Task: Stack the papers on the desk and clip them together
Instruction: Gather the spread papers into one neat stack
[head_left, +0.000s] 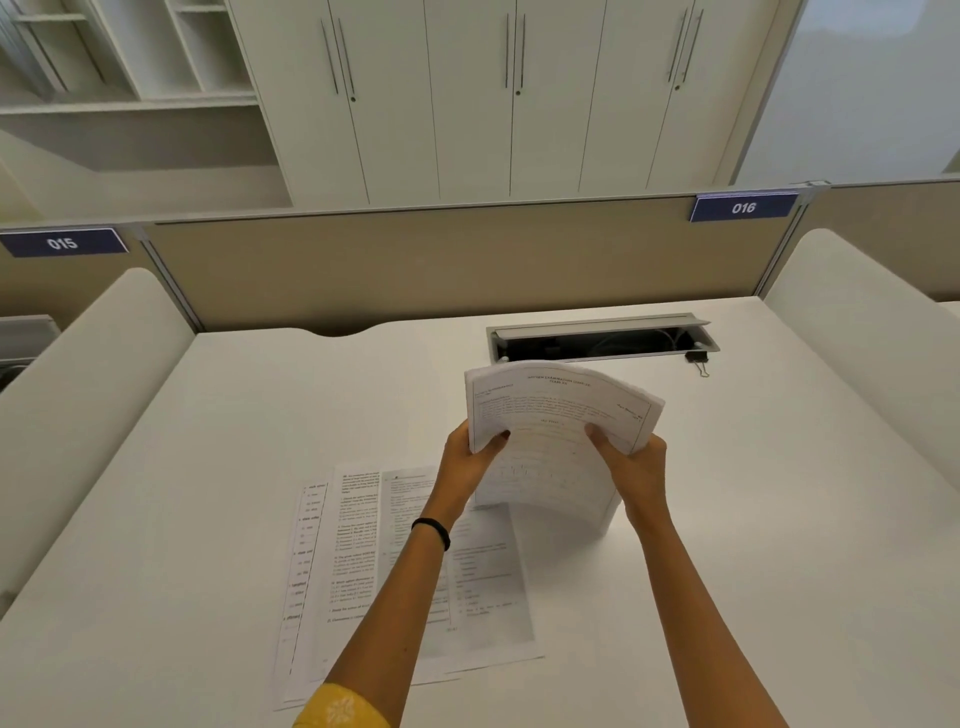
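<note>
The stack of papers (561, 415) stands upright, its lower edge seemingly on the table (208, 467), probably to knock the edges square. The left hand (467, 460) grips one side and the right hand (631, 462) the other, thumbs in front, forearms stretched forward. Loose sheets (353, 561) lie flat nearby; the binder clip (697, 358) sits well apart, at the far right.
</note>
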